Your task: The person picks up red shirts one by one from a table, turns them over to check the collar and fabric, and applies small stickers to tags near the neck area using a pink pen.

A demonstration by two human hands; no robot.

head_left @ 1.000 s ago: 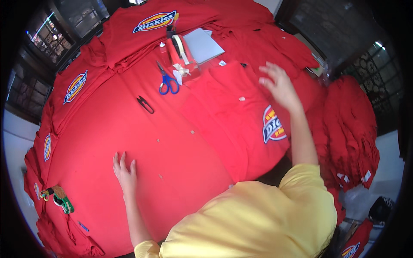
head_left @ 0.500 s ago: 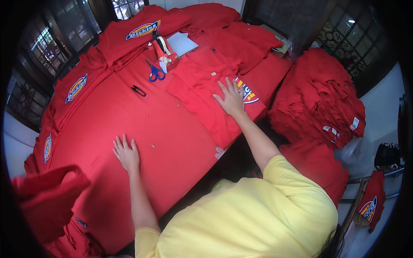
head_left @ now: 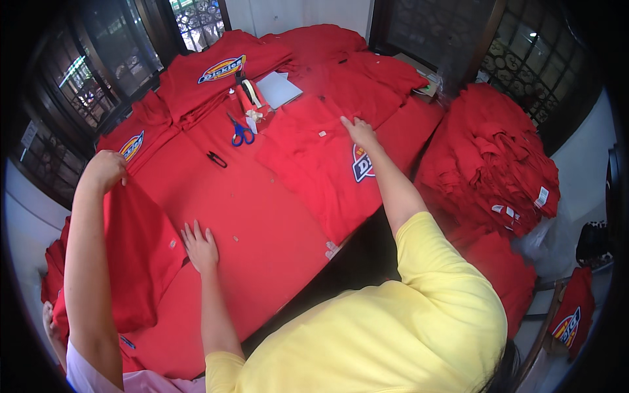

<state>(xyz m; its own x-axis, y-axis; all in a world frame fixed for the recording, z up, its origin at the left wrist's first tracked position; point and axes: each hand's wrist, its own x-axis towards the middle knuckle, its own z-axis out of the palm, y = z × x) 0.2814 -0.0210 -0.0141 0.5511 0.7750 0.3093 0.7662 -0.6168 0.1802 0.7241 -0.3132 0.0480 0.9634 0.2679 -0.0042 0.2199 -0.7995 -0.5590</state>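
My left hand [head_left: 200, 247] lies flat on the red-covered table [head_left: 242, 262], fingers spread and holding nothing. Farther off, my right hand [head_left: 362, 134] rests its stretched fingers on a red garment [head_left: 301, 167] laid out at the table's right edge. Beneath my right forearm, the garment's printed emblem [head_left: 361, 165] is partly covered. Left of that garment lie blue-handled scissors [head_left: 242, 135] and small black thread snips [head_left: 216, 159].
At the left, another person's hand [head_left: 107, 170] holds up a red garment [head_left: 141, 262]. A tape dispenser [head_left: 250, 93] and white paper [head_left: 280, 89] stand far back. Folded red garments [head_left: 216, 82] line the back, and a tall red pile [head_left: 488, 154] rises at right.
My right hand has gone from lying spread over the emblem to a spot just beyond it. The other person's arm has come in at left, raising a red garment. My left hand stays flat.
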